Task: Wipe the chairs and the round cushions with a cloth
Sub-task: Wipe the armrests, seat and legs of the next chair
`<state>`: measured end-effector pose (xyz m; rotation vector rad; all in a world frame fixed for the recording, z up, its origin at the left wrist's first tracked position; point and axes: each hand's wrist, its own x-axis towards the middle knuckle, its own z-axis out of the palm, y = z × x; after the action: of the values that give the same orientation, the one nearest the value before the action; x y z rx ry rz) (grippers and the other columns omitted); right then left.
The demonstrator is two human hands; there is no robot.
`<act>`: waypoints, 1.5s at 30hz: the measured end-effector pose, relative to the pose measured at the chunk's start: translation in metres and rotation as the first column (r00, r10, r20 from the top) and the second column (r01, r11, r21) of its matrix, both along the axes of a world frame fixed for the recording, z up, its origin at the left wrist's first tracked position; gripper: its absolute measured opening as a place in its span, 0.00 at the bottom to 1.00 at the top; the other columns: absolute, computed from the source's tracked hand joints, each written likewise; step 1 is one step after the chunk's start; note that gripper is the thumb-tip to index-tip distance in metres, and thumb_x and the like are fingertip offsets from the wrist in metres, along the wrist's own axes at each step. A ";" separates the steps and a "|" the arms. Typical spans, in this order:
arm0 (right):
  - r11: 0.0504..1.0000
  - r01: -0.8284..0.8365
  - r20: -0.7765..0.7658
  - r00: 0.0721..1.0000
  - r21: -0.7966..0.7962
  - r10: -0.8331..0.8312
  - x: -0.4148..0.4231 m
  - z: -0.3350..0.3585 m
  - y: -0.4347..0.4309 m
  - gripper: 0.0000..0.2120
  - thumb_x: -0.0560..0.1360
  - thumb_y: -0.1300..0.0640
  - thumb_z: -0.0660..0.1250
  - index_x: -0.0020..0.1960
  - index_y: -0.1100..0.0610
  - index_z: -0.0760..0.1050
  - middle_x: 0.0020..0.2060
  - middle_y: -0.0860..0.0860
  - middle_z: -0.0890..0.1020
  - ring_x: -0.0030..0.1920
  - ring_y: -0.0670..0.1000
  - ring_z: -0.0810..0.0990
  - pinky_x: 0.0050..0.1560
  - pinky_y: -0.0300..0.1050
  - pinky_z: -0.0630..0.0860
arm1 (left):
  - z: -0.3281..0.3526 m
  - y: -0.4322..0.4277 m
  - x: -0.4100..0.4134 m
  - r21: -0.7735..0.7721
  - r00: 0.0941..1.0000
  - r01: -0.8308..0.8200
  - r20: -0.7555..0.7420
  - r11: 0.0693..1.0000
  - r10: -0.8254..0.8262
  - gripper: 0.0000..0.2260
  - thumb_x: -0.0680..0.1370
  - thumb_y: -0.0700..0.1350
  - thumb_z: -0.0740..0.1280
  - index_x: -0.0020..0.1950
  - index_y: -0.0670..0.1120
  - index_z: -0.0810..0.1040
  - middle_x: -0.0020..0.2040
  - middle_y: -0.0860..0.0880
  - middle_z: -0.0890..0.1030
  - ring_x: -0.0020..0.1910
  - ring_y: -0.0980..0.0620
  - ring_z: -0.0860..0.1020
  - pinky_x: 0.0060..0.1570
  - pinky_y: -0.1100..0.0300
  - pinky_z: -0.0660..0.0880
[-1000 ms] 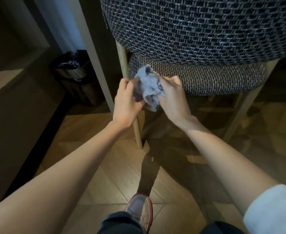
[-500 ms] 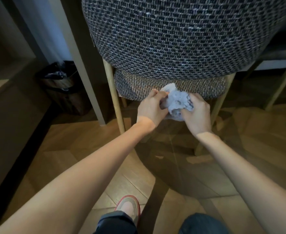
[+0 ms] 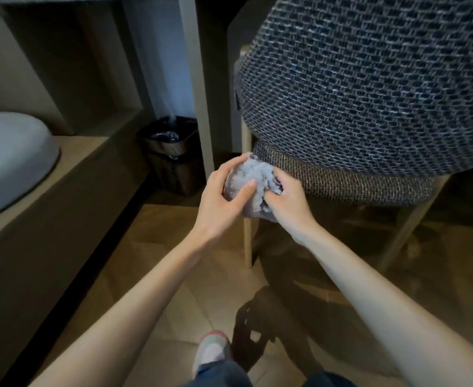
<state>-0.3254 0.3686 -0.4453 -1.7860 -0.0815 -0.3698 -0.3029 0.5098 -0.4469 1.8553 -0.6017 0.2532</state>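
A crumpled pale grey cloth sits bunched between both my hands, just in front of the chair's rear left corner. My left hand cups its left side with the thumb across the front. My right hand grips its right side, fingers dug into the folds. The chair has a dark blue woven backrest filling the upper right. Below the backrest shows the brownish woven seat cushion. Pale wooden legs reach down to the floor.
A black-lined waste bin stands on the floor left of the chair, beside a pale table leg. A low ledge runs along the left with a white rounded object on it. My shoe shows at the bottom on wooden flooring.
The view has swung left, so the chair now sits to the right and the ledge shows. Both hands have kept hold of the cloth and bunched it tighter near the seat's left corner.
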 end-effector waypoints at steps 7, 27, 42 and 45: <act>0.987 -0.016 -0.010 1.000 -0.162 0.014 0.029 -0.013 -0.002 0.21 0.77 0.61 0.66 0.67 0.46 0.70 0.60 0.42 0.75 0.62 0.37 0.72 0.60 0.32 0.70 | 0.014 0.016 0.043 0.001 0.952 -0.296 0.078 0.955 0.296 0.13 0.76 0.41 0.69 0.59 0.50 0.76 0.60 0.53 0.77 0.57 0.61 0.72 0.59 0.65 0.70; 0.348 0.446 0.377 0.892 -0.825 -0.249 0.092 -0.071 -0.046 0.29 0.75 0.52 0.67 0.73 0.60 0.65 0.69 0.57 0.71 0.71 0.55 0.67 0.73 0.51 0.62 | -0.020 -0.099 0.170 -0.204 0.857 -0.512 -0.067 0.834 0.510 0.20 0.74 0.45 0.71 0.66 0.44 0.76 0.64 0.47 0.77 0.64 0.49 0.72 0.64 0.55 0.69; 0.275 0.602 0.545 0.797 -0.750 -0.259 0.101 -0.091 -0.048 0.26 0.78 0.48 0.60 0.72 0.58 0.67 0.70 0.55 0.71 0.71 0.53 0.67 0.72 0.49 0.61 | -0.124 -0.067 0.140 -0.185 0.907 -0.396 -0.231 0.899 0.352 0.15 0.74 0.36 0.69 0.60 0.42 0.79 0.51 0.52 0.80 0.51 0.56 0.78 0.54 0.60 0.76; 0.264 0.625 0.572 0.780 -0.734 -0.256 0.104 -0.094 -0.049 0.25 0.78 0.47 0.59 0.72 0.57 0.68 0.69 0.55 0.71 0.71 0.53 0.68 0.72 0.48 0.61 | -0.163 -0.066 0.129 -0.074 0.891 -0.400 -0.264 0.913 0.369 0.16 0.73 0.38 0.71 0.61 0.42 0.80 0.57 0.49 0.81 0.58 0.53 0.77 0.61 0.56 0.73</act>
<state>-0.2217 0.3199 -0.5392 -2.8473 0.0032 -1.2887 -0.1741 0.4439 -0.6096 1.8346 -0.0377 0.3089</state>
